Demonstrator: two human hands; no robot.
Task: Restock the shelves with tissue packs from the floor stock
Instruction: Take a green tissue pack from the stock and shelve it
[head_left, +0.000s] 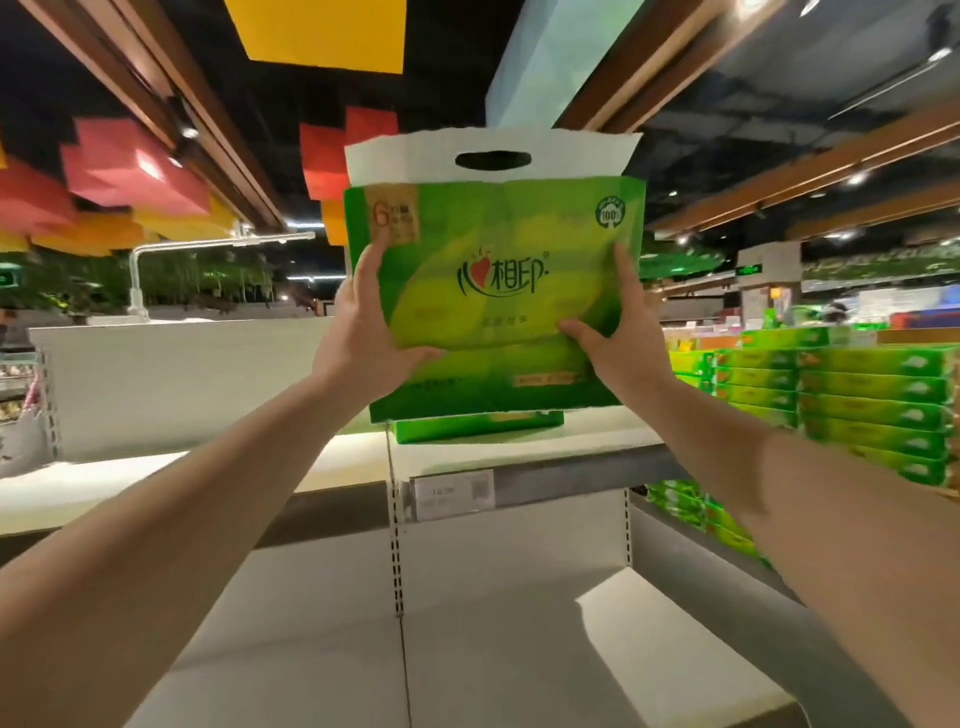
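Here, both hands are holding a green tissue pack upright above the top shelf: the left hand is gripping its nine-o'clock edge, the right hand its three-o'clock edge (thumbs lying across the front). Another green pack is lying directly beneath, at six o'clock.
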